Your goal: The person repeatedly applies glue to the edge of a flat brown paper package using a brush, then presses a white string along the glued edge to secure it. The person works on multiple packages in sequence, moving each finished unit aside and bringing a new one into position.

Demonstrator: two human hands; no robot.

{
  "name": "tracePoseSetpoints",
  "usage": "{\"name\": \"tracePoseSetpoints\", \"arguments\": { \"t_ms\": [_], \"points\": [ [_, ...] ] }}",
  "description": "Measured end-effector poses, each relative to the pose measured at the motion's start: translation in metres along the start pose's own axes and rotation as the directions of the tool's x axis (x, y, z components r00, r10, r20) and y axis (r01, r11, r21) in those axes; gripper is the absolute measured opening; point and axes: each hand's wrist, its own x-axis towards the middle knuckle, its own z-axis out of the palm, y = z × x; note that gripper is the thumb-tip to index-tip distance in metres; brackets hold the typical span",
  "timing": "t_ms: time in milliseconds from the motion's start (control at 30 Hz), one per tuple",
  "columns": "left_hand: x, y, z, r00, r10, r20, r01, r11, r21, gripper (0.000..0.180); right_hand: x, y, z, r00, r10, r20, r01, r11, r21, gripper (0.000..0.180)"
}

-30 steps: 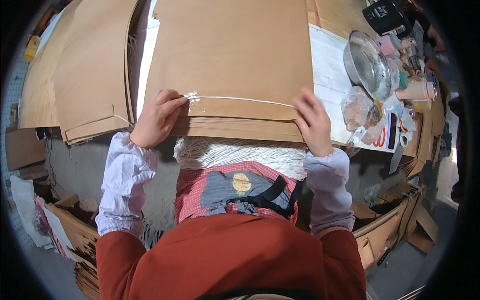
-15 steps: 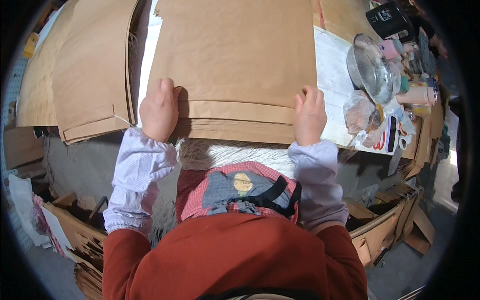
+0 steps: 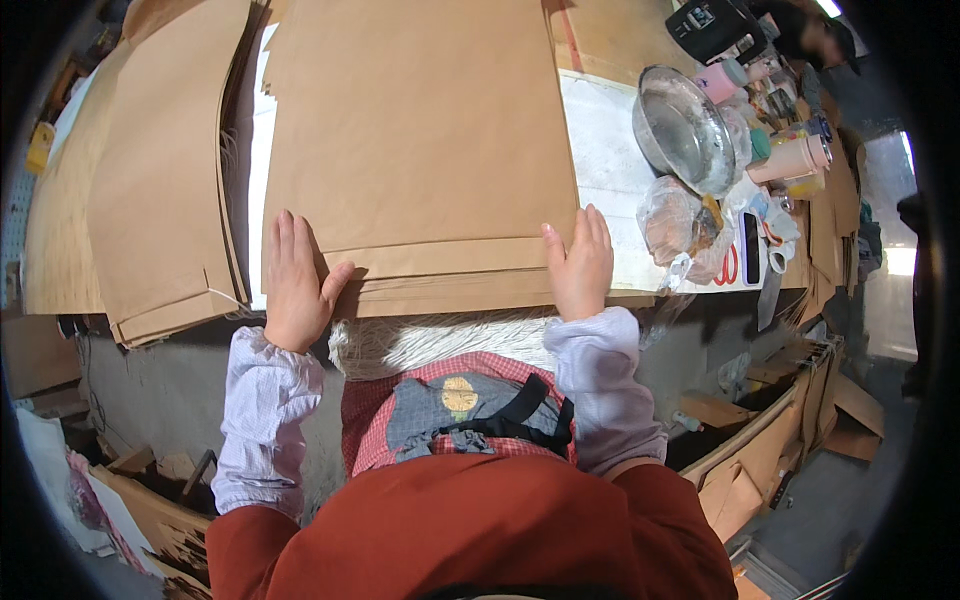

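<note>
A stack of large brown paper bags (image 3: 420,130) lies in front of me, its staggered folded ends towards my body. My left hand (image 3: 297,285) rests flat along the stack's left edge, fingers stretched out and thumb apart. Against the right edge is my right hand (image 3: 582,265), also open, with its fingers extended and the thumb over the top bag. Neither hand grips anything. Below the near edge of the stack, a bundle of white strings (image 3: 440,343) hangs over my lap.
To the left lies another pile of brown bags (image 3: 165,170) with a white string at its corner. On the right stand a metal basin (image 3: 685,130), a clear plastic bag (image 3: 672,225), a phone (image 3: 749,248) and a pink cup (image 3: 790,160). Cardboard boxes (image 3: 745,450) sit below the table.
Both hands have gone from curled fingers on the bags' near corners to straight, open fingers along the sides. The whole view has shifted, with the table appearing lower and further left.
</note>
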Motion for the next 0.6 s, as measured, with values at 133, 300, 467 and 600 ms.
{"name": "tracePoseSetpoints", "arguments": {
  "t_ms": [133, 300, 467, 600],
  "points": [
    [0.004, 0.002, -0.004, 0.999, -0.038, -0.036, 0.032, 0.987, -0.155, 0.060, -0.002, -0.006, -0.006, 0.984, -0.120, -0.130, 0.122, 0.993, 0.008, 0.046],
    [0.004, 0.007, -0.014, 0.996, -0.069, 0.054, 0.077, 0.984, -0.161, 0.060, 0.000, -0.001, -0.007, 0.992, -0.072, -0.099, 0.086, 0.985, 0.150, 0.039],
    [0.002, 0.010, -0.009, 0.996, -0.077, 0.051, 0.086, 0.979, -0.185, 0.062, 0.009, 0.018, 0.004, 0.951, 0.240, 0.193, -0.308, 0.788, 0.533, 0.042],
    [0.003, 0.012, -0.007, 0.996, -0.082, 0.035, 0.087, 0.982, -0.167, 0.062, 0.011, 0.016, 0.008, 0.953, 0.270, 0.137, -0.302, 0.878, 0.371, 0.037]
  ]
}}
